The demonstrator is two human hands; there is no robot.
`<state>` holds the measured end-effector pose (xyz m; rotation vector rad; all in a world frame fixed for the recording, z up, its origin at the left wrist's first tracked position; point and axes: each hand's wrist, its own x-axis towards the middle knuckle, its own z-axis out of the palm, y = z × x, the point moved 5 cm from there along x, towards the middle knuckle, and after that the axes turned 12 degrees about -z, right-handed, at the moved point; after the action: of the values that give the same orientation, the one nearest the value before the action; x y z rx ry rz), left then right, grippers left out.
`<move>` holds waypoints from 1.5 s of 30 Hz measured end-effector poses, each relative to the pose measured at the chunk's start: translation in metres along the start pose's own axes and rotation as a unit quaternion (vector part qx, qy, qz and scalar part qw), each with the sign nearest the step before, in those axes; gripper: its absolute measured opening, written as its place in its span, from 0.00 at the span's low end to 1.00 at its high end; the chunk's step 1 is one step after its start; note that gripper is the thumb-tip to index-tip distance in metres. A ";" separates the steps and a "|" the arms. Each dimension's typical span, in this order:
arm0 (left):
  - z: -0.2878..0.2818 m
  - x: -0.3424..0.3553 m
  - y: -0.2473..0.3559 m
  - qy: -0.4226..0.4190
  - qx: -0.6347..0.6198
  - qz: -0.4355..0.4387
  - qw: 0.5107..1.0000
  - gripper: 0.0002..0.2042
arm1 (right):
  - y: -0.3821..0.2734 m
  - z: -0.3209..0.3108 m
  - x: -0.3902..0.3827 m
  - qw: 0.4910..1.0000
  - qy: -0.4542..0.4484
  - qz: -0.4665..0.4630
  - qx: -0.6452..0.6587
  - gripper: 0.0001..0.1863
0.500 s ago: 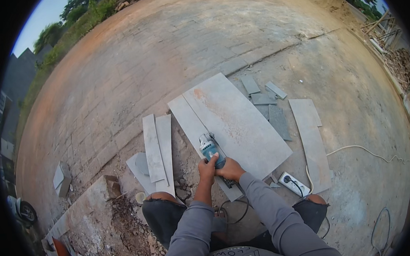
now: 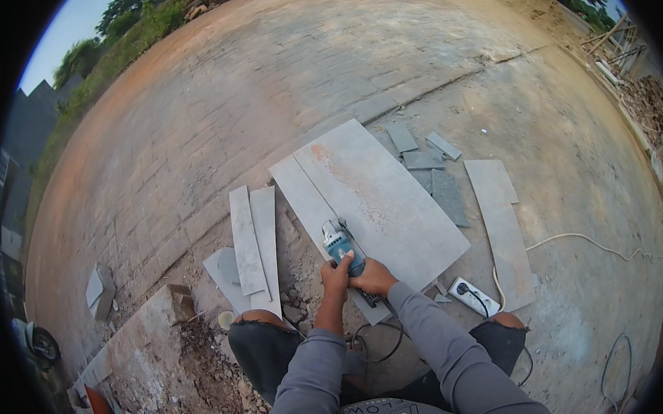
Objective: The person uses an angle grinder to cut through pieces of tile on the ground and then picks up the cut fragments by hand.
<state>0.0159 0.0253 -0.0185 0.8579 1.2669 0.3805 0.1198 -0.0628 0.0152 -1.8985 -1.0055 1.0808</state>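
Between my knees I hold a teal angle grinder (image 2: 339, 245) with both hands. My left hand (image 2: 335, 274) is wrapped round its body from the left, thumb on top. My right hand (image 2: 374, 277) grips the rear of the body from the right. The grinder's head rests over a large grey tile (image 2: 398, 204) lying flat on the ground. A thin straight line runs along the tile from its far left edge down to the grinder. The disc is mostly hidden by the guard. Reddish dust lies on the tile's surface.
Narrow tile strips (image 2: 249, 244) lie to the left. Dark stone pieces (image 2: 449, 194) and a long tile offcut (image 2: 501, 229) lie to the right. Near my right knee sits a white power strip (image 2: 474, 297) with a plug in it. A black cable (image 2: 382, 359) loops below my hands.
The grinder has shifted very slightly toward me along the line on the tile. Both hands keep their hold, and the whole view has moved a little.
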 end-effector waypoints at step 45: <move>0.000 -0.013 -0.014 0.003 -0.008 0.006 1.000 0.26 | 0.007 0.001 -0.016 1.000 -0.008 0.003 -0.017 0.45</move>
<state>0.0094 0.0073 -0.0195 0.8510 1.2632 0.4020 0.1152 -0.0798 0.0139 -1.9243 -1.0347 1.0910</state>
